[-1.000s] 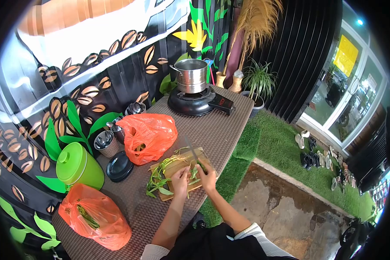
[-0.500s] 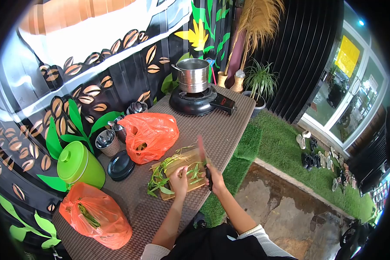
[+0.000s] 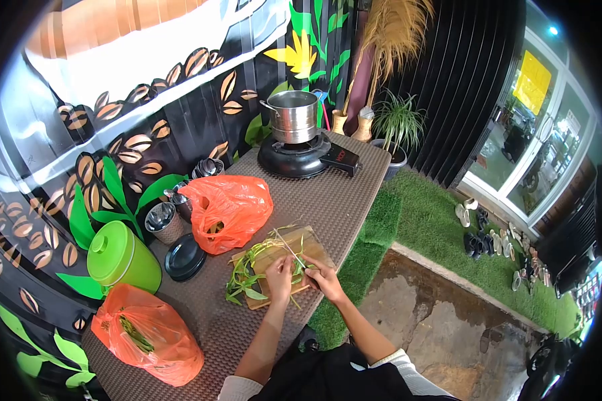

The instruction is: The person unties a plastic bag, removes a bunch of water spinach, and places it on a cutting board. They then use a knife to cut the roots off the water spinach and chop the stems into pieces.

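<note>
A wooden cutting board (image 3: pixel 320 251) lies near the front edge of the table, strewn with long-stemmed leafy greens (image 3: pixel 245 277). My right hand (image 3: pixel 327 281) is closed on a knife (image 3: pixel 289 248), its blade slanting up and left across the board. The knife's handle is mostly covered by my fingers. Close beside it, my left hand (image 3: pixel 279 282) is closed, fingertips pinched together over the greens. Leaves and stems spread to its left, and a few pieces lie between the two hands.
Behind the board sits an orange plastic bag (image 3: pixel 237 207); another orange bag (image 3: pixel 160 344) holds greens at lower left. A green lidded container (image 3: pixel 130 257), a black lid (image 3: pixel 184 257) and metal cups (image 3: pixel 160 217) line the wall. A steel pot (image 3: pixel 294 120) stands on a black stove (image 3: pixel 293 160).
My right hand has lowered and turned the knife, from pointing upright to slanting left over the board near my left hand. My left hand has barely moved.
</note>
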Demonstrator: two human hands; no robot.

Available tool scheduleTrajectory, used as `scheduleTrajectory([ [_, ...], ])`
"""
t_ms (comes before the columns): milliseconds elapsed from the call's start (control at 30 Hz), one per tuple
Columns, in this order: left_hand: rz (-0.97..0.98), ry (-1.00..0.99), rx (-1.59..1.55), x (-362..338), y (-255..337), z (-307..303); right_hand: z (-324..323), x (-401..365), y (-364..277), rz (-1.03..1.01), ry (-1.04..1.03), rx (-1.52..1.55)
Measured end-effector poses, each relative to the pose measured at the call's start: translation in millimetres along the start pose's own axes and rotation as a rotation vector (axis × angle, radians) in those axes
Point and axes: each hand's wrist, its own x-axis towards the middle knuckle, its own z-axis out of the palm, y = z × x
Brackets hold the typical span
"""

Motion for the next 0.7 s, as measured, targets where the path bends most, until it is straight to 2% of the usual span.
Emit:
scheduleTrajectory([
  [133,-0.146,-0.061,-0.105,-9,14,4,1,2,7,0.030,0.030,0.076],
  [467,-0.176,-0.011,-0.147,-14,17,11,4,3,2,-0.025,0.027,0.083],
  [567,-0.175,-0.019,-0.183,-14,11,9,10,5,6,-0.062,0.098,-0.047],
  [633,-0.248,-0.052,-0.152,-15,10,8,14,11,15,-0.244,0.292,-0.377],
  [700,-0.269,-0.027,-0.152,-16,8,8,10,17,18,-0.173,0.320,-0.403],
])
